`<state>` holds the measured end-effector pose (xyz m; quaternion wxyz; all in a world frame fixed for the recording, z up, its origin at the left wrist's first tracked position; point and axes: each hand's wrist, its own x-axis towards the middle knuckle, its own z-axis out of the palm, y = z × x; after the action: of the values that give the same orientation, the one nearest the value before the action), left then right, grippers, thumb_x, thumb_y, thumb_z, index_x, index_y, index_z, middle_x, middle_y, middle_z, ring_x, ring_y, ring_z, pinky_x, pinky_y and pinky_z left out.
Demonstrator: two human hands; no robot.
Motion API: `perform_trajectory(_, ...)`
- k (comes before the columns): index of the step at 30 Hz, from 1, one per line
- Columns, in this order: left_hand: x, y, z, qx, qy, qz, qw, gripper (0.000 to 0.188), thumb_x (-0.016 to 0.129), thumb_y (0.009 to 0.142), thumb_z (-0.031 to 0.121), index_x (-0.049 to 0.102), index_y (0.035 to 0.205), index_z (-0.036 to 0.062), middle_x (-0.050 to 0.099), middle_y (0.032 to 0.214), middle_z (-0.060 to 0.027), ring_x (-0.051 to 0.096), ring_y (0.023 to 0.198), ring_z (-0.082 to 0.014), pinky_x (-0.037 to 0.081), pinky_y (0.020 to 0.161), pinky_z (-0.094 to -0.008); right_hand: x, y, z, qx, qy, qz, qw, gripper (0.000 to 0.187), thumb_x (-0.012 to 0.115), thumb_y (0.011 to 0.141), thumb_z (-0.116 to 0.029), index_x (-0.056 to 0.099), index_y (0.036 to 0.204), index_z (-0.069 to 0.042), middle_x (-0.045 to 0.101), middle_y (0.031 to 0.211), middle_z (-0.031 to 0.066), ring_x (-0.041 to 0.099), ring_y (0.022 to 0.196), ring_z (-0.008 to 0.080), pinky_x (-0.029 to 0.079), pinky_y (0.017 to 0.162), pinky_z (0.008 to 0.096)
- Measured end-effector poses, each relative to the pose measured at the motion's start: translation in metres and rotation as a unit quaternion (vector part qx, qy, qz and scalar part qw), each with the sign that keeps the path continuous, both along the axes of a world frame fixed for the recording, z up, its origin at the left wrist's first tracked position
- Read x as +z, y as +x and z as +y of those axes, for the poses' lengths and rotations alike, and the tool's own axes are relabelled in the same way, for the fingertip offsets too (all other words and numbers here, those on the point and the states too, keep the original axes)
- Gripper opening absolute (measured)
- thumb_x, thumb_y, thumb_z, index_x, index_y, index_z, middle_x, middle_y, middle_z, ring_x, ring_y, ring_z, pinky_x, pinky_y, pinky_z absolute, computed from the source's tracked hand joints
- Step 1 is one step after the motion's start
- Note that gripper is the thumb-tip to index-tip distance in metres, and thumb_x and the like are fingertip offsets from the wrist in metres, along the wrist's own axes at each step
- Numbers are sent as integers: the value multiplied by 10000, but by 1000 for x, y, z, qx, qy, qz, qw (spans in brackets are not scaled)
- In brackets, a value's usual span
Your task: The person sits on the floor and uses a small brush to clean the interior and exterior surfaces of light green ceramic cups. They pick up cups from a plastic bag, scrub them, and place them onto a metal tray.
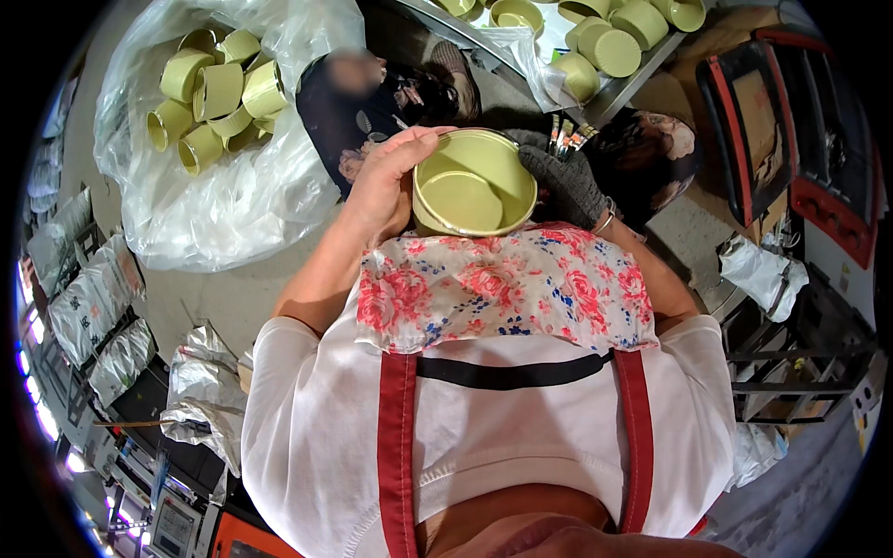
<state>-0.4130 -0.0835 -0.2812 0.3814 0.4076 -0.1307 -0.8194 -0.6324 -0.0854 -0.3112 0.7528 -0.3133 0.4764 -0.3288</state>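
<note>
A pale yellow-green round tub is tilted in front of my apron, its open mouth facing me, with nothing visible inside. My bare left hand grips its left side, thumb along the rim. On the right side my right hand, in a dark grey knitted glove, closes on the rim; some of its fingers are hidden behind the wall. Just beyond the glove several thin sticks with coloured ends stand in a bunch; whether the hand touches them I cannot tell.
To the left a large clear plastic bag holds several matching tubs. More tubs lie on a metal-edged table at the far right. A red-and-black crate stands to the right. Silvery bags hang at the left.
</note>
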Motion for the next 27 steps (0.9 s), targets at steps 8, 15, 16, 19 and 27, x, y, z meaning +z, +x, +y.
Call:
perform_trajectory(8,17,0,-6,-32,-13,-81,996,191,561,818,134,493,662,47,576,761,-48,509,627,-83,446,596,-229,9,6,-16,154,-128,77,977,231,555,819,-234,603,884,-18,612,800,73,555,755,106,456,682,275)
perform_trajectory(15,29,6,-27,-4,16,-81,997,127,561,786,72,565,887,-3,600,890,-75,577,775,-131,475,721,-243,-2,11,-66,239,-611,246,713,203,490,833,-233,554,873,-45,594,894,116,585,749,257,457,666,356)
perform_trajectory(16,27,16,-28,18,-73,-87,993,319,588,758,85,532,1056,-12,574,1015,-106,566,912,-169,459,816,-276,-17,9,-79,204,-603,221,739,213,481,836,-248,560,864,-51,593,888,129,586,759,262,458,666,363)
perform_trajectory(19,34,75,-32,216,-178,-277,919,444,540,795,239,471,1133,-40,528,1110,-124,518,1011,-220,400,908,-331,-28,-23,-152,301,-488,412,708,266,447,838,-297,594,856,-76,602,869,163,591,780,273,462,683,374)
perform_trajectory(27,48,156,-11,470,-146,-409,768,379,456,862,246,488,1140,-9,495,1189,-92,438,1115,-199,323,910,-327,-157,-116,-292,465,-279,667,511,310,448,740,-184,629,940,-31,594,992,185,591,891,302,458,781,373)
